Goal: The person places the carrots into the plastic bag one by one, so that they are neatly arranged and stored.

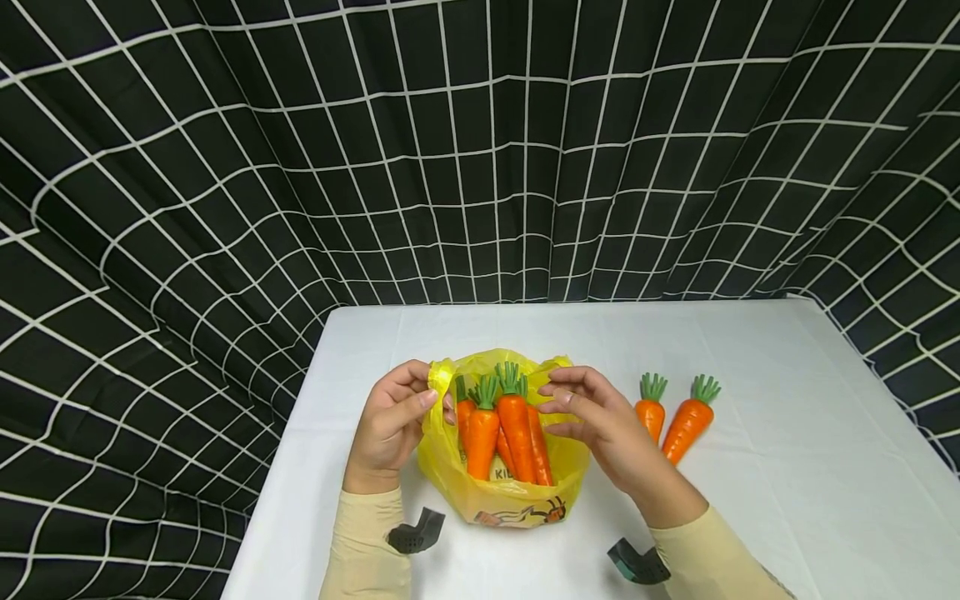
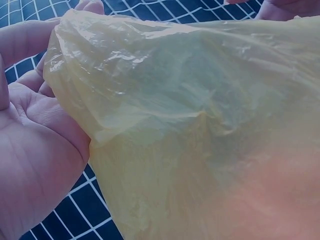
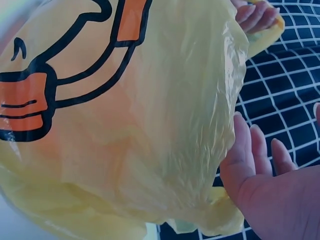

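A yellow plastic bag stands in the middle of the table, its mouth spread toward me. Inside it several orange carrots with green tops lean upright. At the bag's left rim my left hand pinches the gathered plastic between thumb and fingers. My right hand is at the opposite rim, fingers extended and loosely bent beside the plastic. From the right wrist view, the right hand's fingers lie against the bag's edge without curling round it. In the left wrist view the bag covers most of the picture.
Two more carrots, one upright-lying and one slanted, lie on the table to the right of my right hand. A white cloth covers the table. Black curtains with white grid lines surround its back and sides.
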A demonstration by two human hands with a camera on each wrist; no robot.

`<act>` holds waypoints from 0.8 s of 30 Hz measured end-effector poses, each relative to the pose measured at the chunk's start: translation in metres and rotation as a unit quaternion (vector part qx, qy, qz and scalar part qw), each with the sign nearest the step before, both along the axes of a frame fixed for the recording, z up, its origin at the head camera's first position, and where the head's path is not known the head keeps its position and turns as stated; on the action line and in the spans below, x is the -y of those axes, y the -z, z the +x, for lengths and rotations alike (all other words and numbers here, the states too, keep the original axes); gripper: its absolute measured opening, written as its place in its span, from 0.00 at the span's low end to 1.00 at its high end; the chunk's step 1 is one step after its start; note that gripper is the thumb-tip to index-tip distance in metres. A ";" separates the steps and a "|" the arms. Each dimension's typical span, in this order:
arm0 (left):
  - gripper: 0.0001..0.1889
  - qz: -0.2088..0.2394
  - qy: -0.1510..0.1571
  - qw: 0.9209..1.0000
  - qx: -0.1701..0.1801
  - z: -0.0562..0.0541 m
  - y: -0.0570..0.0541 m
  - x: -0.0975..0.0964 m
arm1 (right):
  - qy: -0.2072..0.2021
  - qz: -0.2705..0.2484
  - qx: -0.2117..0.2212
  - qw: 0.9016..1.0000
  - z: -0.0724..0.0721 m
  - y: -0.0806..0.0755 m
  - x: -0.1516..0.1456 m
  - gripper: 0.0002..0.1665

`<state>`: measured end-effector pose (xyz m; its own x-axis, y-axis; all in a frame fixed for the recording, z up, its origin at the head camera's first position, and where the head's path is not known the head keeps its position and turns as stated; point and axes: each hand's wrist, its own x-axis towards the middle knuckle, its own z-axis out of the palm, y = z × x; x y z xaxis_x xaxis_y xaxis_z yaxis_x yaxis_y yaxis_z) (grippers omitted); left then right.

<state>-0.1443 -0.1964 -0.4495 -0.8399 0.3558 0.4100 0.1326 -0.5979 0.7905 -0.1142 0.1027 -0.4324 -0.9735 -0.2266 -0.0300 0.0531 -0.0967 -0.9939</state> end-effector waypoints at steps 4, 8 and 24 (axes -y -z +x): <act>0.20 0.002 0.002 1.000 0.000 0.000 0.000 0.000 | 0.005 0.002 0.009 1.000 0.000 0.001 -0.005 0.25; 0.21 0.006 0.006 1.000 -0.001 0.000 -0.001 0.000 | 0.006 -0.009 0.013 1.000 0.001 0.000 -0.010 0.25; 0.21 0.009 0.009 1.000 -0.008 -0.002 0.000 -0.001 | 0.037 -0.001 -0.009 0.999 0.004 0.001 -0.034 0.28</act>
<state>-0.1459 -0.1957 -0.4500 -0.8266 0.3640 0.4293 0.1334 -0.6142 0.7778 -0.1101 0.1365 -0.4336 -0.9879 -0.1544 -0.0126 0.0285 -0.1011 -0.9945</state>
